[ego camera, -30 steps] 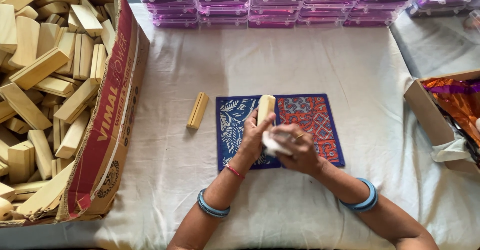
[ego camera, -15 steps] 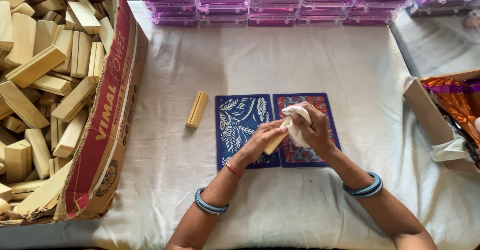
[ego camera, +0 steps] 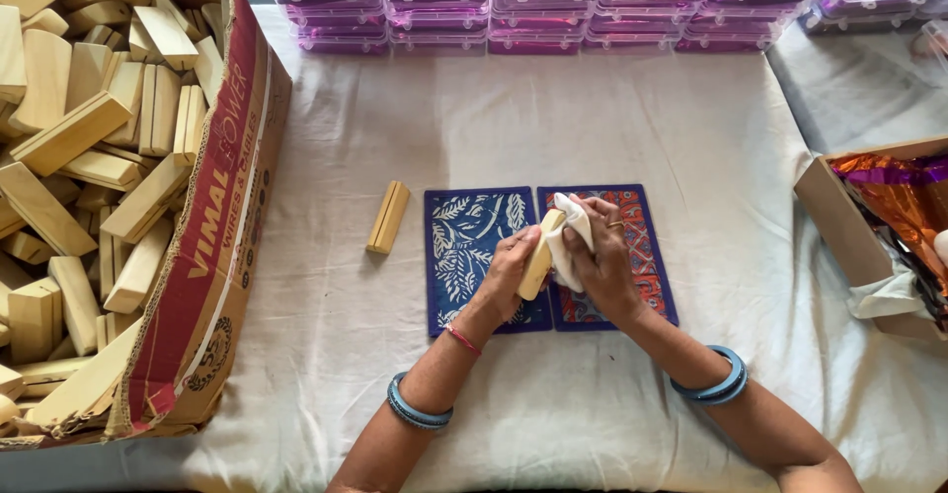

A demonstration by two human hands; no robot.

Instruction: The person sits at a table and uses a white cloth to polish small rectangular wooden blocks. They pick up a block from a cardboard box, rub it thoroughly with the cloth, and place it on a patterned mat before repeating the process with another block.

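My left hand (ego camera: 509, 276) grips a pale wooden block (ego camera: 539, 256), held upright and slightly tilted above two patterned cards. My right hand (ego camera: 599, 261) presses a white cloth (ego camera: 570, 236) against the block's right side. Under the hands lie a blue card with a white leaf pattern (ego camera: 466, 256) and, touching it on the right, a blue-edged card with a red pattern (ego camera: 647, 256). A second wooden block (ego camera: 388, 217) lies alone on the white tablecloth, left of the cards. Both wrists wear blue bangles.
A big open cardboard box (ego camera: 212, 256) full of several wooden blocks fills the left side. Rows of stacked purple-lidded clear boxes (ego camera: 553, 4) line the far edge. At the right stands a smaller cardboard box (ego camera: 839, 227) with shiny orange wrappers.
The block has gone from lying under the left hand with the cloth bunched near the wrist to being held up, with the right hand's cloth now against its upper side.
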